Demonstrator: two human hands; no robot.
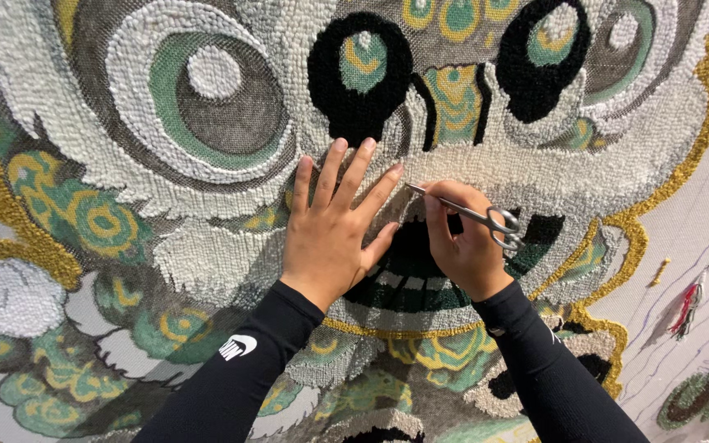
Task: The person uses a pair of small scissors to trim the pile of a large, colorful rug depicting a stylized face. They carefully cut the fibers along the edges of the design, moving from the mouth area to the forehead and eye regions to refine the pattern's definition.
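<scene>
A large tufted rug (207, 189) fills the view, with white, green, gold and black looped yarn forming a creature's face. My left hand (334, 226) lies flat on it, fingers spread, just below the black nose patch (354, 82). My right hand (461, 242) grips thin metal scissors (486, 217), their tip pointing left toward my left fingertips at the edge of the dark mouth area (408, 254). Both arms wear black sleeves.
Bare backing cloth (699, 271) shows at the right, with drawn lines and loose red and gold yarn tufts (687, 308). A gold yarn border (642, 238) runs down the rug's right side. More green tufting sits at the lower right corner.
</scene>
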